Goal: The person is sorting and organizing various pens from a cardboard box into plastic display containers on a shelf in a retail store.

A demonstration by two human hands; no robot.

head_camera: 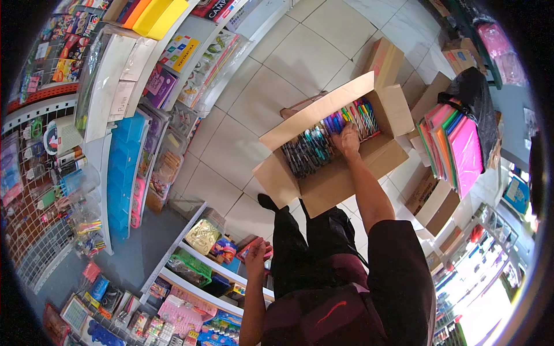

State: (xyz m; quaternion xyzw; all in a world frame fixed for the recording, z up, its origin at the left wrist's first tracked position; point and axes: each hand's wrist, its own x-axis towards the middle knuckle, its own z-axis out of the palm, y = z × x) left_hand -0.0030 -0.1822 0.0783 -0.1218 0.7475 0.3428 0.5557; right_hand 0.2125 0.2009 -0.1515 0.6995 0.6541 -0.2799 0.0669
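An open cardboard box point(342, 186) stands before me, filled with rows of pens; dark ones point(303, 153) lie at its left, purple and blue ones point(334, 123) in the middle, and striped multicoloured ones point(368, 116) at its right. My right hand point(347, 139) reaches into the box and touches the pens near the purple group; its fingertips are partly hidden, so its grip cannot be told. Away from the box, my left hand point(256, 251) is raised beside the lower shelf, in front of a red packaged item point(243, 248). Whether it holds that item is unclear.
Shelves of books point(179, 54) and a blue plastic rack point(123, 173) stand at left. A low shelf with a green basket point(189, 264) is at lower left. At right are a stack of coloured sheets point(465, 151), another open carton point(437, 207) and a long box point(385, 62) on the tiled floor.
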